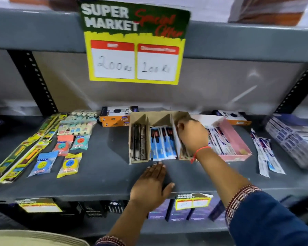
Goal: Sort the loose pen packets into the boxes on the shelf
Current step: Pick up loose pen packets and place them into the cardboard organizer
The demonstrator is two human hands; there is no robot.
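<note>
A brown cardboard box (137, 116) with three slots stands mid-shelf. Its left slot holds dark brown pen packets (138, 142), its middle slot blue and white packets (161, 143). My right hand (192, 134) reaches into the right slot, fingers curled down around brown packets (185, 151) there; the grip itself is hidden. A pink box (234, 137) with white and purple packets sits just right of it. Loose white and blue pen packets (264, 153) lie on the shelf further right. My left hand (152, 185) rests flat on the shelf's front edge, holding nothing.
Orange and white boxes (116, 116) stand behind the cardboard box. Toothbrush and cleaner packets (43, 144) cover the shelf's left side. A stack of blue and white boxes (292, 137) lies at far right. A yellow price sign (135, 45) hangs from the shelf above.
</note>
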